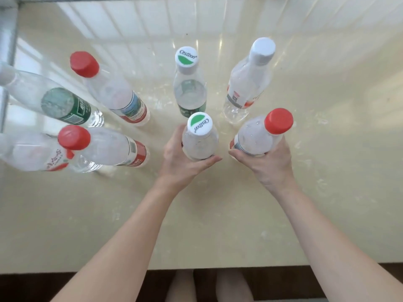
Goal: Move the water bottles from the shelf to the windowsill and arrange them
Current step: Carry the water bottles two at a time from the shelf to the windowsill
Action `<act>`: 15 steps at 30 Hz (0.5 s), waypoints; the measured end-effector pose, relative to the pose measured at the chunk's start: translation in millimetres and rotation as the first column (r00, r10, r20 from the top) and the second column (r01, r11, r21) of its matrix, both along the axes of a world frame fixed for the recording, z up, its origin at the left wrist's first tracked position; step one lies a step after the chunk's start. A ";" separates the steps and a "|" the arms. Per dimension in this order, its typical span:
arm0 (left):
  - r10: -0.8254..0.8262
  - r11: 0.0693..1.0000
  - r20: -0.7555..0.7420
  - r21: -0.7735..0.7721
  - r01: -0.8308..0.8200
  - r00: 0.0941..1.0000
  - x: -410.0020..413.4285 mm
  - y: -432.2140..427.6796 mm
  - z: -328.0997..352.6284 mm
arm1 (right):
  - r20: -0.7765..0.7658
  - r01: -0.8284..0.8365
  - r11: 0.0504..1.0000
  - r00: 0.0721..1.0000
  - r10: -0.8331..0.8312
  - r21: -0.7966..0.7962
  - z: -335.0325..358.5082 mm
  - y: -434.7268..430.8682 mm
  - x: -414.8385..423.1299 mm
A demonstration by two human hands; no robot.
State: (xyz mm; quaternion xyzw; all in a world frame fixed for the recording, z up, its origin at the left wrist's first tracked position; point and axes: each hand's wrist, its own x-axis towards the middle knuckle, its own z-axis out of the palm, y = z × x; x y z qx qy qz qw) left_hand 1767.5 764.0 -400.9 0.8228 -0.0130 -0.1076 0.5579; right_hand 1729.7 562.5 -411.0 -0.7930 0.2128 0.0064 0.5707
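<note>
I look straight down on a cream windowsill (218, 214) with several upright clear water bottles. My left hand (181, 162) grips a bottle with a white and green Cestbon cap (199, 136). My right hand (268, 164) grips a red-capped bottle (261, 136) just to its right. Behind them stand a second Cestbon bottle (188, 83) and a white-capped bottle (250, 79). To the left stand a red-capped bottle (109, 83), another red-capped bottle (104, 147), a green-labelled bottle (54, 101) and a red-printed bottle (32, 153).
A metal window frame (8, 51) runs along the left and far edges. The sill's front edge (196, 268) lies near my body, with dark floor and my feet (209, 286) below it. Bare sill stretches to the right and in front of the bottles.
</note>
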 end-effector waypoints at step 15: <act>-0.115 0.982 -0.042 0.145 0.120 0.992 -0.6 17.3 -25.9 | -0.115 -0.039 0.996 0.993 0.030 -0.080 -25.6 -8.7 -15.4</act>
